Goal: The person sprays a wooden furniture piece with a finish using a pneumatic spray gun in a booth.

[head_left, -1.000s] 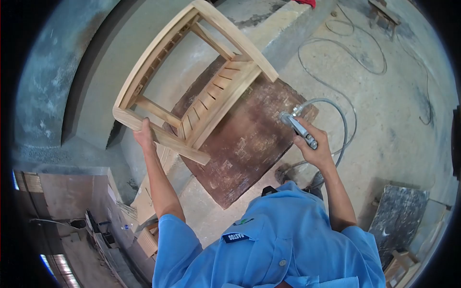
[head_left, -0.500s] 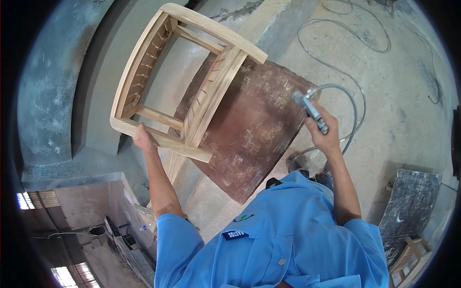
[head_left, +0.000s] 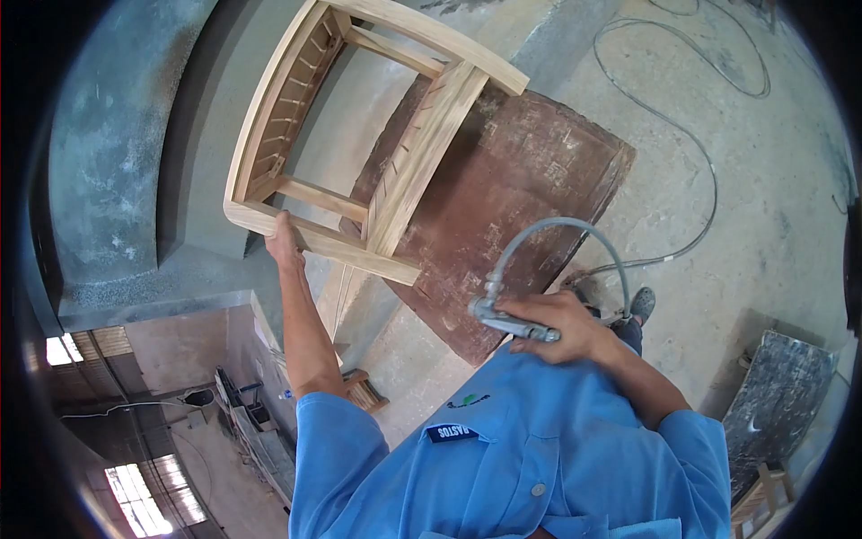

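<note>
My left hand (head_left: 283, 238) grips a pale wooden frame (head_left: 429, 157) by its lower rail and holds it up, tilted, at the upper left. The frame has curved outer rails, cross bars and rows of thin slots or slats. Close to my chest, my right hand (head_left: 570, 325) is wrapped round a metal spray gun (head_left: 510, 321). A grey hose (head_left: 564, 221) runs from the gun in an arc. Some right fingers are hidden behind the gun, and its nozzle points to the left, away from the frame's middle.
A stained brown board (head_left: 512, 202) lies on the concrete floor beneath the frame. More hose (head_left: 714, 189) loops across the floor on the right. A dark panel (head_left: 777, 404) leans at the lower right, near a wooden piece (head_left: 763, 494). Grey curved ductwork (head_left: 112, 144) stands at the left.
My right hand has brought the spray gun down and left, from over the board's right edge to my chest. The frame has shifted slightly right and up in view, still in my left hand.
</note>
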{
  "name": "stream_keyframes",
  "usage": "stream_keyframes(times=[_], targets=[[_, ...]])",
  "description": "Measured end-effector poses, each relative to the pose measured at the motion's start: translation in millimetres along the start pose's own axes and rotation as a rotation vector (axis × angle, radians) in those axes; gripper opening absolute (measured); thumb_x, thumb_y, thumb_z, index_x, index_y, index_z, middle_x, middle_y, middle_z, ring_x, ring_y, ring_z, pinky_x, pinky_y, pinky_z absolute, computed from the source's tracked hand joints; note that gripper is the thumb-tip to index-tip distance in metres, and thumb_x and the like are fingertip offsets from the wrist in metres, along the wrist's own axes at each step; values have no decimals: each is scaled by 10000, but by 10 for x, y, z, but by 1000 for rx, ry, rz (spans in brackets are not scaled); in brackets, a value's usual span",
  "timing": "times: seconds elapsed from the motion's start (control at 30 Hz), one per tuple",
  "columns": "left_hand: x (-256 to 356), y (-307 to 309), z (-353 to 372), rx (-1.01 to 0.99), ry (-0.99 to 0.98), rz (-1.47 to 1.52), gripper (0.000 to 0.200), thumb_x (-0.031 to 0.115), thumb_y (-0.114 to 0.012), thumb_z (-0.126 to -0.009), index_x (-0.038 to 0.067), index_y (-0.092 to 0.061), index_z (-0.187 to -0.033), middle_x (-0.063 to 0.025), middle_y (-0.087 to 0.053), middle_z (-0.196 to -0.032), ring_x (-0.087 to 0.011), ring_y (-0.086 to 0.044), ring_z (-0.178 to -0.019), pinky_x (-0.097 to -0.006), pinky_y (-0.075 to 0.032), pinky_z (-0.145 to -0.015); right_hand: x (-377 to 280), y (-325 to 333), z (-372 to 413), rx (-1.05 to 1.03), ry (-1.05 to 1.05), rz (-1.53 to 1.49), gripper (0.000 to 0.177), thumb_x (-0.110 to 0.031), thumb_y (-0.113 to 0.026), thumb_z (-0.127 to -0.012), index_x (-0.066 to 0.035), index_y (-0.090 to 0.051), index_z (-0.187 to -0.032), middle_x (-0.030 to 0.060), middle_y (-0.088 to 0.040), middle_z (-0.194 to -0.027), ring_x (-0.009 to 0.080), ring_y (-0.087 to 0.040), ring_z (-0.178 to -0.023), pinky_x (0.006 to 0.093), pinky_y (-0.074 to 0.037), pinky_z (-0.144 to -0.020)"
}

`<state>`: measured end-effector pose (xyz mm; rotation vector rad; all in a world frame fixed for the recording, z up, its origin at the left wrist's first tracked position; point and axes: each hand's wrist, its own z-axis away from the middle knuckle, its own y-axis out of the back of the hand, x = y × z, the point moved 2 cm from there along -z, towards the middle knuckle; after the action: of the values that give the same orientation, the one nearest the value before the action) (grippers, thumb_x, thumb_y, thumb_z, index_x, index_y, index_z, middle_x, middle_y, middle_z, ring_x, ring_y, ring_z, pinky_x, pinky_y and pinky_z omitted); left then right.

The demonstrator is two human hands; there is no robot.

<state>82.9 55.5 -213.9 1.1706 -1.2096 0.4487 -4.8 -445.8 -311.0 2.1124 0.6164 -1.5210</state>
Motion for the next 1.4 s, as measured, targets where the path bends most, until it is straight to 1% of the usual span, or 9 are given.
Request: stream_keyframes(times=[0.07, 0.2, 0.33, 0.4, 0.57, 0.83, 1.03, 1.33, 1.4], targets=[[-72, 47, -58, -15, -9, 11, 552, 241, -731, -766, 9, -568, -1240, -91, -611, -1099, -187, -606, -939, -368, -506, -774, -3, -105, -75, -85, -50, -21, 492, -294, -756, -801, -114, -651, -1246, 150, -695, -916, 353, -673, -766, 432, -514, -652], [23, 39, 54, -25, -5, -35, 514, 244, -735, -766, 9, -595, -1201, -88, -623, -1053, -178, -607, -916, -362, -504, -753, 287, -78, -167, -25, -23, 22, 483, -247, -758, -798, -89, -650, -1241, 173, -699, -967, 368, -681, -823, 415, -538, -701], [-179, 59, -161, -9, -89, 32, 481, 215, -721, -782, -25, -601, -1182, -95, -632, -1064, -190, -603, -947, -334, -483, -831, 443, 508, -89, 410, -61, 18, 473, -159, -761, -792, -6, -641, -1223, 187, -713, -1070, 254, -719, -917, 338, -545, -818], [-241, 71, -195, -23, -91, 43, 484, 212, -720, -783, -28, -600, -1185, -96, -633, -1072, -193, -603, -949, -333, -478, -845, 501, 867, 72, 628, -110, 5, 460, -188, -755, -827, 17, -638, -1222, 131, -727, -990, 174, -692, -840, 320, -540, -759], [-208, 33, -127, -16, -131, 36, 495, 218, -718, -789, -31, -599, -1199, -98, -638, -1081, -199, -603, -940, -339, -477, -849, 409, 1404, 416, 947, -218, 19, 481, -240, -686, -914, 51, -586, -1284, 91, -700, -883, 128, -640, -738, 271, -518, -667], [-323, 43, 26, -65, -311, 77, 369, 204, -708, -811, -8, -618, -1098, -68, -649, -978, -154, -603, -861, -318, -492, -784, 291, 1086, 174, 730, -134, -39, 501, -236, -683, -912, 60, -568, -1298, 115, -697, -900, 145, -660, -799, 286, -537, -728], [-172, -68, 538, 92, -281, 74, 359, 170, -710, -797, -13, -593, -1083, -84, -644, -964, -170, -612, -846, -333, -500, -773, 144, 813, -133, 497, -46, -58, 494, -251, -702, -896, 38, -587, -1280, 127, -702, -932, 152, -663, -786, 289, -529, -740], [-818, -62, 1317, 223, -304, 32, 387, 163, -752, -792, -48, -614, -1086, -134, -660, -1012, -213, -624, -899, -359, -496, -836, -116, 917, -24, 320, -51, -71, 591, -316, -746, -874, 25, -555, -1318, 107, -669, -900, 149, -641, -775, 283, -513, -727], [-1054, -68, 1545, 217, -320, 99, 396, 146, -751, -774, -58, -602, -1079, -139, -656, -1007, -222, -623, -904, -362, -495, -843, -264, 1058, 60, 357, -118, -128, 629, -312, -727, -891, 10, -493, -1378, 92, -643, -902, 145, -625, -777, 270, -511, -654]])
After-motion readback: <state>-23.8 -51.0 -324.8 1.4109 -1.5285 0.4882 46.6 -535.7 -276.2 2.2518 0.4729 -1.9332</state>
